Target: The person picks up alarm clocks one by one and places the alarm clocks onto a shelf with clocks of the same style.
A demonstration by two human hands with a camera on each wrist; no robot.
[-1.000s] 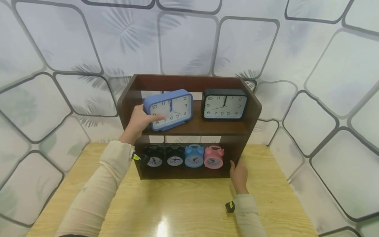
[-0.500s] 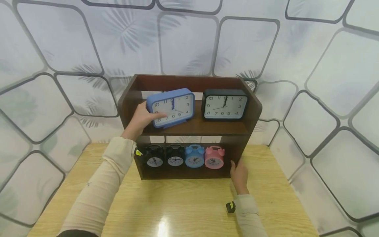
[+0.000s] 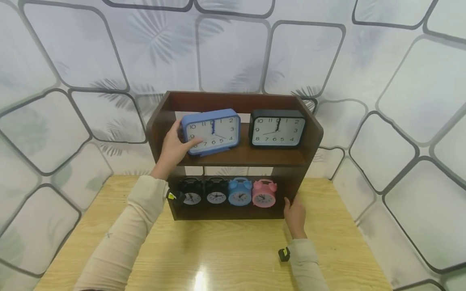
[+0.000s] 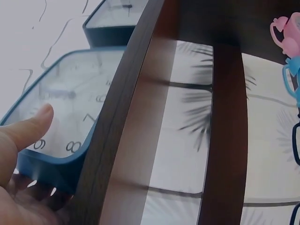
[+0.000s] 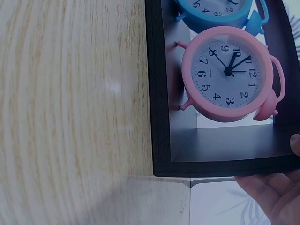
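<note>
On the upper board of a dark brown shelf (image 3: 233,160), a blue rectangular clock (image 3: 225,128) stands slightly turned, its right side higher in the head view. My left hand (image 3: 173,146) grips its left end, thumb across the dial and fingers behind; the left wrist view shows the thumb (image 4: 33,129) on the glass near the 9. Low on the shelf's right side panel, my right hand (image 3: 295,216) holds the edge, thumb on the inner face and fingers outside, as the right wrist view shows. A black rectangular clock (image 3: 278,133) stands at the upper right.
Along the lower board stand several small twin-bell alarm clocks: black ones (image 3: 216,190) at the left, then a light blue one (image 3: 240,192) and a pink one (image 3: 263,194). The shelf rests on a light wooden table (image 3: 225,254) before a patterned wall (image 3: 233,52).
The blue clock has shifted a little right and up and turned more level, with my left hand around its end. My right hand has stayed on the side panel.
</note>
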